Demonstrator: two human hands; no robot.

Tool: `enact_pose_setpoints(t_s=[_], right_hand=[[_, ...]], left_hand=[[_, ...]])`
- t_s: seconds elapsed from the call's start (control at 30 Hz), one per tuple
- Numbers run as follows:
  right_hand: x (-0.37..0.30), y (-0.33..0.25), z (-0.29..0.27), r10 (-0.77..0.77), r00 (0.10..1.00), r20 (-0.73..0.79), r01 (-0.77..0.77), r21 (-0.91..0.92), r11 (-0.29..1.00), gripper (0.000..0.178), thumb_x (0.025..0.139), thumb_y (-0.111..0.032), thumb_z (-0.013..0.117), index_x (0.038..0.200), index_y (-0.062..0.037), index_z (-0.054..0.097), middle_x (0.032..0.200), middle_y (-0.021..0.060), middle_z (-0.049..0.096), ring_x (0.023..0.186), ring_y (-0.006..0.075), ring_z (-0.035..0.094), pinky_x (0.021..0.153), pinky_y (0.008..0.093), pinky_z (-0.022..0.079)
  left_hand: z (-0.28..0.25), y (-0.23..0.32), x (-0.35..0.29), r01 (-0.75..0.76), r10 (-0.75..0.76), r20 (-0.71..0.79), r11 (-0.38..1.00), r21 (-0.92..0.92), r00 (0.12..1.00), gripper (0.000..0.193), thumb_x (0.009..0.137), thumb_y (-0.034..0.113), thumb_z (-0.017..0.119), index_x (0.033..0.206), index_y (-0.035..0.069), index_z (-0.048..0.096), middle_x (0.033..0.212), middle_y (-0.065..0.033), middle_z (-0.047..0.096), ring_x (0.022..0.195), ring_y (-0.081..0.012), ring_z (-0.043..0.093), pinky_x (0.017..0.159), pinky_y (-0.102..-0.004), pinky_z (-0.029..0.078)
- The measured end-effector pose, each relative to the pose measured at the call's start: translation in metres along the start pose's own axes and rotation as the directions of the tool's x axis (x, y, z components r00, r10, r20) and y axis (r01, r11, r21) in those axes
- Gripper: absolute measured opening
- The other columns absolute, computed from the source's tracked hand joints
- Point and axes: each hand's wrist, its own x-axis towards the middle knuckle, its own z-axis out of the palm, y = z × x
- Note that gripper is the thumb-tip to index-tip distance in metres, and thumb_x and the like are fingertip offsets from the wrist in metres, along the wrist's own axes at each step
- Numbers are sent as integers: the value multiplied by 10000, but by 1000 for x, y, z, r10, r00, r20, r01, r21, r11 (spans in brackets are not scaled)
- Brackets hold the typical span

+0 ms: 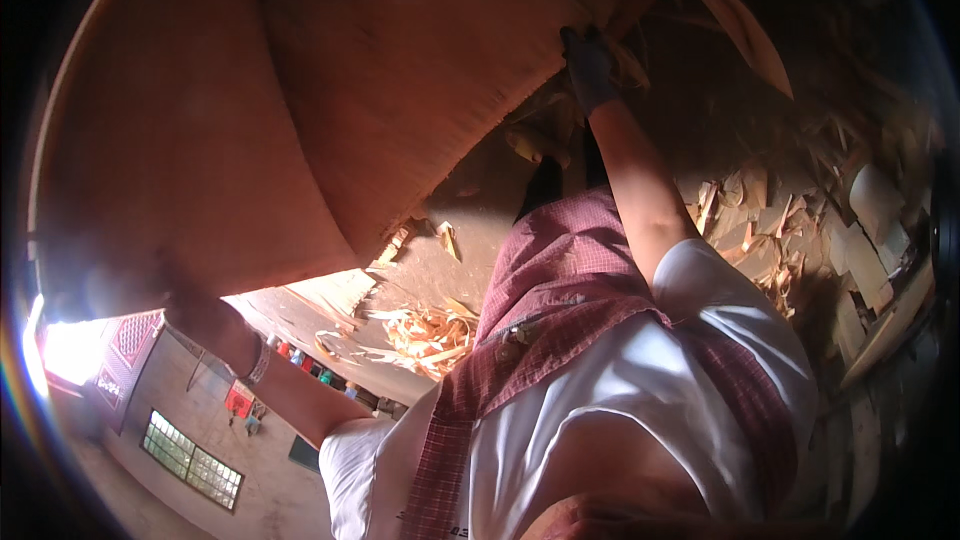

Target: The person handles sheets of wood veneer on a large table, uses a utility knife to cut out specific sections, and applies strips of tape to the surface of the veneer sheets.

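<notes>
Large thin sheets of wood veneer (160, 140) fill the upper left, one overlapping another along a curved seam. My right hand (592, 68), in a grey glove with dark fingertips, is closed on the ragged right-hand edge of the veneer. At the sheet's lower left edge, my left hand (212, 328) grips the veneer from below. Its fingers are partly lost in shadow and glare. Both arms are stretched wide apart, with the sheet between them.
Curled veneer scraps (425, 335) lie on the floor beside me. More broken strips (780, 230) are scattered to the right, and a long loose strip (740, 35) curves near my right hand. A wall with a barred window (192, 460) stands at lower left.
</notes>
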Motion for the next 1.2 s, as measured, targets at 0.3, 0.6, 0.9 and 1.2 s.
enact_pose_setpoints(t_s=[0.3,0.6,0.9,1.2], right_hand=[[-8,18,-5,32,998,49,-36,87,996,335,837,-60,561,1169,-100,577,1166,161,611,1064,360,570,885,419,478],[-15,-84,-35,-42,962,271,-218,850,479,346,989,-190,455,1313,-91,528,1206,80,620,1058,199,622,797,287,489],[80,-236,-102,-257,651,714,-632,698,338,488,916,-259,643,1343,-71,501,1244,26,589,1077,132,583,831,262,488],[96,-177,8,-72,818,571,113,-38,993,806,781,-383,686,1375,47,350,1321,301,494,1250,404,478,1028,412,413]], left_hand=[[50,-26,-22,368,-349,118,867,-336,930,574,879,336,702,1143,-158,577,1163,-195,624,989,-222,623,871,-325,517],[63,-55,-85,271,-149,272,823,-500,951,255,929,26,568,1177,-21,602,1198,-85,606,1093,-193,571,974,-337,467],[254,32,-187,-218,283,560,959,-182,778,577,762,-60,519,1331,35,498,1320,-181,551,1206,-333,535,1025,-399,433],[276,-249,-194,165,-379,405,867,471,832,695,873,262,584,1429,-41,296,1500,-244,305,1323,-412,370,1091,-474,312]])
